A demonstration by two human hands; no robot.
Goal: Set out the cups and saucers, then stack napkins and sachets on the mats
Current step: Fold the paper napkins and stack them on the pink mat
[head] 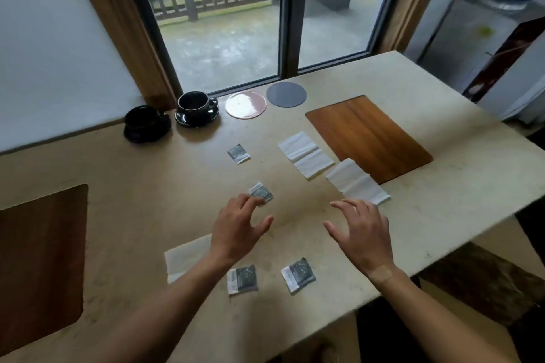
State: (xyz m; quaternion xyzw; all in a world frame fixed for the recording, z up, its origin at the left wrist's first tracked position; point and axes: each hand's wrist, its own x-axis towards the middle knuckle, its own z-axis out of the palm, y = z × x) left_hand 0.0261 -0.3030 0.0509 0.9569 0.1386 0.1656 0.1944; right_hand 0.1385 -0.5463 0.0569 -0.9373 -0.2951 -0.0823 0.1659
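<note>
Your left hand [239, 230] hangs over the middle of the pale table [147, 186] with fingers spread and relaxed, its fingertips touching the near edge of a dark sachet [261, 193] — not pinching it. Your right hand [361, 234] hovers beside it, fingers splayed and holding nothing, its tips just short of a white napkin [356, 183] that overlaps the near corner of the wooden mat [368, 135]. A second napkin [305, 153] lies just beside that mat's left edge, and a third [185, 259] sits partly under your left forearm. Another sachet [239, 153] lies farther out, and two more [242, 279] [298, 275] sit near the table's front edge between your wrists. By the window, two black cups stand on their saucers [197, 107] [146, 122], next to a pink coaster [245, 104] and a grey coaster [286, 94]. A second wooden mat [38, 259] lies far left.
</note>
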